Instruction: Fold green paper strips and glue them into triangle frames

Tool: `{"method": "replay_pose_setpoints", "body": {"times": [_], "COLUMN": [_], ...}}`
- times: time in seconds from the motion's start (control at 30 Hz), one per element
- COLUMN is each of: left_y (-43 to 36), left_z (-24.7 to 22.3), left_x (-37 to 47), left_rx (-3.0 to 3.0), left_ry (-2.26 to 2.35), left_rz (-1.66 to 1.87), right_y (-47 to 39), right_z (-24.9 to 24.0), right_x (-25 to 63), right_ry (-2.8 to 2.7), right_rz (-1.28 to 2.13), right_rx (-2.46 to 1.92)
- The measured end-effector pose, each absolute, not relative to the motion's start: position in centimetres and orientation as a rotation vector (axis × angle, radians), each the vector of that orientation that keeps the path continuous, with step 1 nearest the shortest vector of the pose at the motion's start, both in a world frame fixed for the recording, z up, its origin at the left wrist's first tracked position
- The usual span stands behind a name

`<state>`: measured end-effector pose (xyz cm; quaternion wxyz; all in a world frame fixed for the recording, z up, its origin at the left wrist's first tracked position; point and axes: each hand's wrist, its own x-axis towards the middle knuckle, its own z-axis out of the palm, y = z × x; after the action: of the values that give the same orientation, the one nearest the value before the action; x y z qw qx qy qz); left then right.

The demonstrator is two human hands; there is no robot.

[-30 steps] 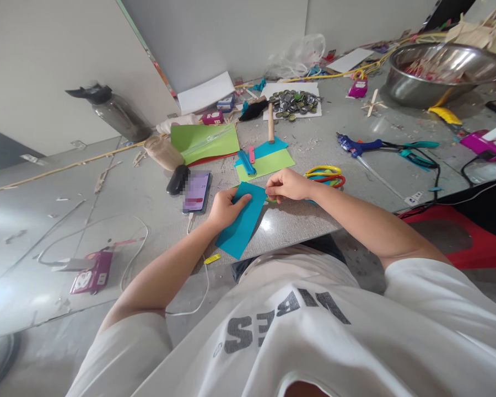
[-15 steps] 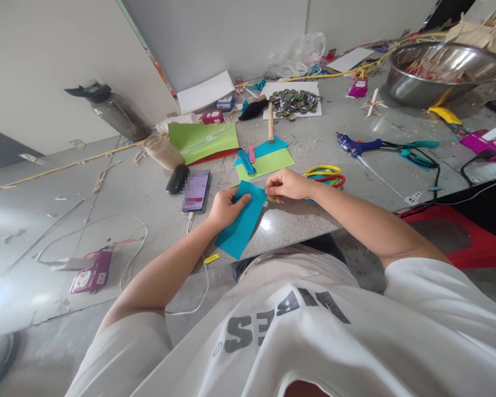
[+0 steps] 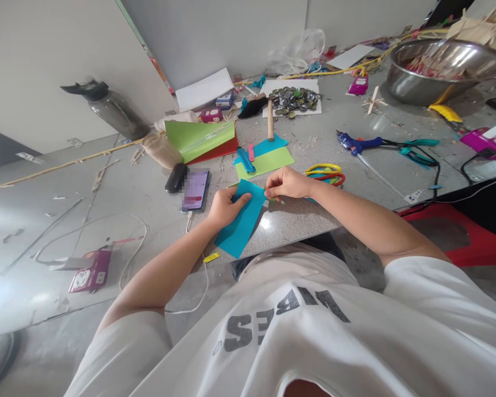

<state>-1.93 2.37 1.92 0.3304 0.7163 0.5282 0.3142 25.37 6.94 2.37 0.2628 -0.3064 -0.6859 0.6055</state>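
Note:
A strip of blue paper is held at a slant over the table's front edge. My left hand grips its upper left side, thumb on top and fingers underneath. At the paper's upper right corner, my right hand is closed in a pinch on the edge. A bit of light green shows beneath the right fingers; what it belongs to is hidden. Just beyond the hands lies green paper with a blue cutter and a small pink piece on it. Scissors with yellow and red handles lie beside my right wrist.
A phone on a cable and a black mouse-like object lie left of my hands. Farther back are a wooden-handled hammer, bottle caps and a bottle. A glue gun and a steel bowl stand right.
My right fingertips have shifted slightly at the paper's corner. Both hands keep their hold, and the view has tilted a little.

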Motion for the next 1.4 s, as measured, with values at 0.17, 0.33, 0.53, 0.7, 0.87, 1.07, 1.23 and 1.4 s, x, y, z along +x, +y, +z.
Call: {"method": "replay_pose_setpoints", "body": {"times": [0.17,0.33,0.53,0.7,0.87,1.07,1.23,1.4], "left_y": [2.3,2.2,2.2,2.2,2.1,2.1,2.2,2.3], "left_z": [2.0,2.2,2.6,2.6,2.7,2.6,2.5,2.5], "left_x": [-1.9,-1.8,-1.6,-1.5,-1.5,-1.6,-1.6,-1.7], "left_rx": [1.87,1.851,1.824,1.822,1.853,1.874,1.883,1.888], "left_ry": [1.394,1.398,1.388,1.406,1.385,1.387,1.387,1.374], "left_rz": [0.808,0.806,0.834,0.828,0.801,0.794,0.802,0.794], "right_y": [6.7,6.7,7.1,7.2,6.9,6.7,6.4,6.2], "right_z": [2.6,2.5,2.6,2.9,3.3,3.4,3.8,4.1], "right_x": [25.2,25.2,25.6,26.0,26.0,26.1,26.0,25.8], "right_ry": [-1.842,-1.85,-1.865,-1.949,-1.999,-2.068,-2.094,-2.099], "right_rz": [1.628,1.616,1.582,1.472,1.424,1.383,1.374,1.4], "right_rx": [-0.853,-0.851,-0.866,-0.948,-0.994,-1.011,-1.047,-1.106]}}
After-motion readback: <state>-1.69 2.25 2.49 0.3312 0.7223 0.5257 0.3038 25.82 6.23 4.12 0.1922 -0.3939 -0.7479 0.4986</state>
